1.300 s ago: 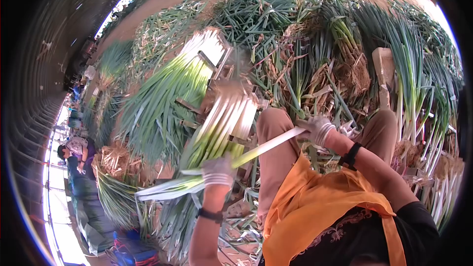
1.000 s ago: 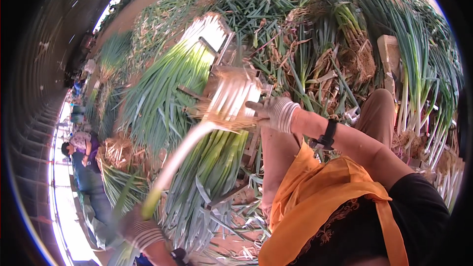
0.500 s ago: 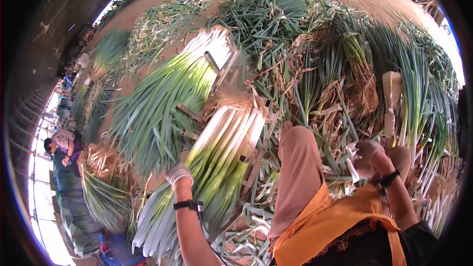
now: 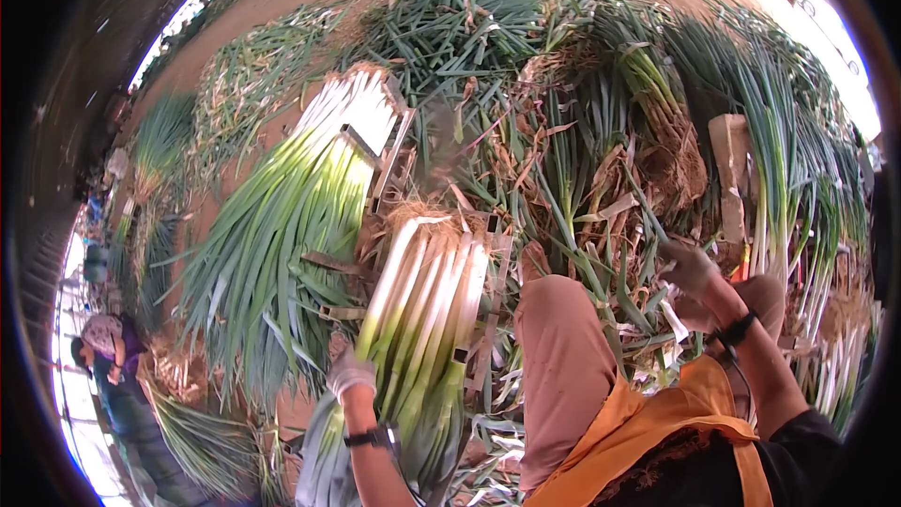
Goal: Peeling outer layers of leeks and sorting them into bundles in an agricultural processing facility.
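Observation:
A near bundle of long green onions [image 4: 427, 296] lies on a low metal frame [image 4: 483, 338], its roots at the far end and its green leaves toward me. My left hand [image 4: 351, 376], in a pale glove, is at the left edge of this bundle, beside its leaves, fingers stretched forward. Above my right knee is my right hand [image 4: 692, 270], gloved too, beside loose leaves and onion stalks. Its fingers are blurred, so whether it grips a leaf is unclear. A second bundle of green onions [image 4: 282, 192] rests farther left on another metal frame [image 4: 392, 155].
A heap of green leaves [image 4: 460, 14] lies at the back. Untrimmed onions with brown roots [image 4: 678, 164] are ahead on the right, near an upright wooden board [image 4: 730, 164]. More onions [image 4: 202, 432] lie at left. Another person [image 4: 103, 338] is at the far left.
The view has shifted, so the bundles sit farther left. My left hand has drawn back toward me along the near bundle's edge. My right hand stays above the knee.

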Tool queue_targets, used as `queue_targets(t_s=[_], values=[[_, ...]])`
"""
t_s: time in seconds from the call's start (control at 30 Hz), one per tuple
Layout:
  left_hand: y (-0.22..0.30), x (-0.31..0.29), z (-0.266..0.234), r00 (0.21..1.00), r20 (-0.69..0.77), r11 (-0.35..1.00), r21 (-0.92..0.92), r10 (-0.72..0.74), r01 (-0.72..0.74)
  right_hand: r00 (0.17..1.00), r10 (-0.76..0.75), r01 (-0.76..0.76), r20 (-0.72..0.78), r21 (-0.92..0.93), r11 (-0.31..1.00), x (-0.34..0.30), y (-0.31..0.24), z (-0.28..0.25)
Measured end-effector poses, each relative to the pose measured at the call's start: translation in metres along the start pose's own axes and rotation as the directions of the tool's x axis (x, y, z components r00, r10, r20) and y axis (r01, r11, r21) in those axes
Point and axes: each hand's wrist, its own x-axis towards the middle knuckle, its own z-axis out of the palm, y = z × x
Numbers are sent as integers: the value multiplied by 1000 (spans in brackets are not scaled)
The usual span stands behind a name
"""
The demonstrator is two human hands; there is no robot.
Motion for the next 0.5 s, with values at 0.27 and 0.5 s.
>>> queue_targets(t_s=[0.27, 0.5], values=[[-18, -94, -45, 909, -343, 944, -142, 235, -298, 887, -410, 257, 213, 511, 820, 58, -242, 31], [-97, -101, -29, 955, -271, 992, 71, 122, -107, 358, -879, 783, -315, -412, 467, 155, -159, -55]])
